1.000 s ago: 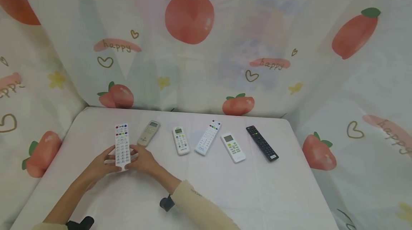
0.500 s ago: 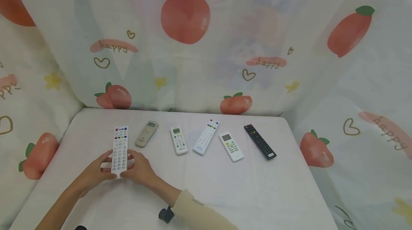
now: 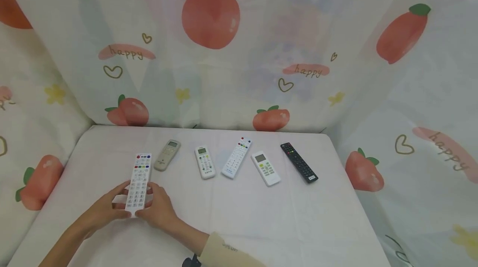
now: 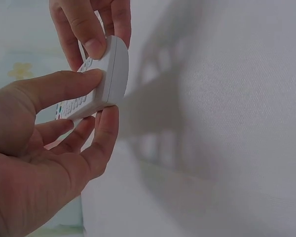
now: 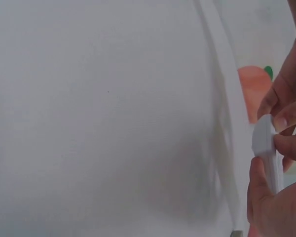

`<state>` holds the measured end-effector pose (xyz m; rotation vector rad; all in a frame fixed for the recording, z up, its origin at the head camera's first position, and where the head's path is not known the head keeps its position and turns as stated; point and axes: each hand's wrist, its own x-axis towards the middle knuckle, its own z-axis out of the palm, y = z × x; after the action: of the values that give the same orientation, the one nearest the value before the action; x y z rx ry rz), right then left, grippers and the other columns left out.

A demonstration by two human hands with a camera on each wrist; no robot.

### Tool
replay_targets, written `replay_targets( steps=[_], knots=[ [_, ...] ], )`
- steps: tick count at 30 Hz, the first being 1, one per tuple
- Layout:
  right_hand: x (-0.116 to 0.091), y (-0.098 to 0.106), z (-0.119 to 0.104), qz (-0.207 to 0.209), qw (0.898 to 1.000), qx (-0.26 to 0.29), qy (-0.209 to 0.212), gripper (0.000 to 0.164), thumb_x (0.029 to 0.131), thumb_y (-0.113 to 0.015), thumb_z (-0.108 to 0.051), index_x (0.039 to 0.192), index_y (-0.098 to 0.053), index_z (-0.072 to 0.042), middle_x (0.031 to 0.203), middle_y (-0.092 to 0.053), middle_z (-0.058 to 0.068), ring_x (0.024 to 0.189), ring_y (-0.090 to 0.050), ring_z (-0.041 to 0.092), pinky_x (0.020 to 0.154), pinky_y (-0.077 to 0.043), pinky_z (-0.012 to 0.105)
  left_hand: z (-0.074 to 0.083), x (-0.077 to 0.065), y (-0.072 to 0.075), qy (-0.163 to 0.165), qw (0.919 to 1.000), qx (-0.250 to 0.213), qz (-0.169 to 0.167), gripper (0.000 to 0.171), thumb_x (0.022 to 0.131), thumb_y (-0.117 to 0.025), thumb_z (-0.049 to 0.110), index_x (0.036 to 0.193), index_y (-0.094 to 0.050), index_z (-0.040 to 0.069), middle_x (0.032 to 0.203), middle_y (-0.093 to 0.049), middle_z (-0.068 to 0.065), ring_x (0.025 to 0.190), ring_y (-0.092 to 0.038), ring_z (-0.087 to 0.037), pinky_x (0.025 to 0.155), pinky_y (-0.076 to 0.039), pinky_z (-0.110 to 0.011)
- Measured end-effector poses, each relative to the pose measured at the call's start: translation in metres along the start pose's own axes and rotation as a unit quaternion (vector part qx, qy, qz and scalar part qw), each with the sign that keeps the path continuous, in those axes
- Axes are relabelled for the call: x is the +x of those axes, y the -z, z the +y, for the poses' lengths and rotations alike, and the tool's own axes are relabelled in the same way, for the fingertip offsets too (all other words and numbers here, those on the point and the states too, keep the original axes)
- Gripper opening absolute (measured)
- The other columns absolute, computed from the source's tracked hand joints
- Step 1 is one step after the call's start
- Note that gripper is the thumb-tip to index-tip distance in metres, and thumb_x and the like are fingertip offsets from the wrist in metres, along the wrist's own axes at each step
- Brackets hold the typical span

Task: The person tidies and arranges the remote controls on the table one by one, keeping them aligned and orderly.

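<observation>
Both hands grip a white remote control (image 3: pixel 139 184) with rows of buttons, some of them red, green, yellow and blue, at the left of the table in the head view. My left hand (image 3: pixel 106 206) holds its left edge, and my right hand (image 3: pixel 158 209) holds the right edge. Up close in the left wrist view, the remote's end (image 4: pixel 111 74) stands off the white surface, which bears its shadow. There the left thumb (image 4: pixel 69 89) presses the button face while fingers curl beneath. In the right wrist view the remote (image 5: pixel 269 153) sits between both hands at the right edge.
Behind the hands lie a beige remote (image 3: pixel 167 155), a white remote with a small screen (image 3: pixel 205 163), a long white remote (image 3: pixel 237 158), another white one with a screen (image 3: pixel 266 169) and a black remote (image 3: pixel 299 163). Fruit-print cloth (image 3: pixel 231 88) walls the table (image 3: pixel 298 225).
Both hands have drawn the white remote nearer to the front edge, and its top now leans to the right. The other remotes have kept their places on the table; the head view has shifted slightly.
</observation>
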<state>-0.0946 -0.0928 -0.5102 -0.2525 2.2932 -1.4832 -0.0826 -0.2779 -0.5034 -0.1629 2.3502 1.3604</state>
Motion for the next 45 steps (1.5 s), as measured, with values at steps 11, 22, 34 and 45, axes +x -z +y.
replay_targets(
  steps=[11, 22, 34, 45],
  knots=[
    [-0.016, -0.011, 0.010, -0.005, 1.000, 0.008, -0.012, 0.085, 0.077, -0.083, -0.001, 0.148, -0.038, -0.012, 0.108, -0.046, -0.008, 0.079, -0.052, 0.000, 0.065, -0.049, 0.016, -0.008, -0.008, -0.009, 0.030, 0.9994, -0.002, -0.015, 0.101, 0.077, -0.080, 0.000, 0.157, -0.018, 0.000, 0.140, -0.035, -0.030, 0.105, -0.060, -0.032, 0.081, -0.056, -0.038],
    [-0.028, -0.023, 0.018, -0.014, 0.999, 0.008, -0.032, 0.084, 0.078, -0.082, -0.002, 0.148, -0.037, -0.008, 0.107, -0.044, -0.008, 0.075, -0.049, -0.002, 0.066, -0.049, 0.015, -0.020, -0.015, -0.016, 0.049, 0.9984, 0.003, -0.027, 0.096, 0.077, -0.078, -0.003, 0.155, -0.021, -0.002, 0.137, -0.037, -0.031, 0.100, -0.059, -0.027, 0.079, -0.054, -0.037],
    [-0.032, -0.032, 0.025, -0.033, 0.998, 0.019, -0.040, 0.082, 0.080, -0.081, -0.001, 0.148, -0.035, -0.008, 0.106, -0.042, -0.007, 0.074, -0.051, -0.002, 0.065, -0.050, 0.015, -0.030, -0.019, -0.018, 0.070, 0.9966, 0.012, -0.041, 0.097, 0.076, -0.080, 0.000, 0.155, -0.023, -0.002, 0.137, -0.038, -0.030, 0.097, -0.059, -0.025, 0.079, -0.053, -0.039],
    [-0.035, -0.039, 0.027, -0.033, 0.998, 0.008, -0.049, 0.083, 0.079, -0.083, -0.005, 0.147, -0.036, -0.008, 0.106, -0.042, -0.007, 0.070, -0.050, -0.002, 0.063, -0.050, 0.015, -0.038, -0.022, -0.017, 0.059, 0.9971, 0.020, -0.044, 0.098, 0.073, -0.081, -0.001, 0.153, -0.024, -0.006, 0.136, -0.040, -0.030, 0.096, -0.058, -0.026, 0.077, -0.052, -0.037]
  ],
)
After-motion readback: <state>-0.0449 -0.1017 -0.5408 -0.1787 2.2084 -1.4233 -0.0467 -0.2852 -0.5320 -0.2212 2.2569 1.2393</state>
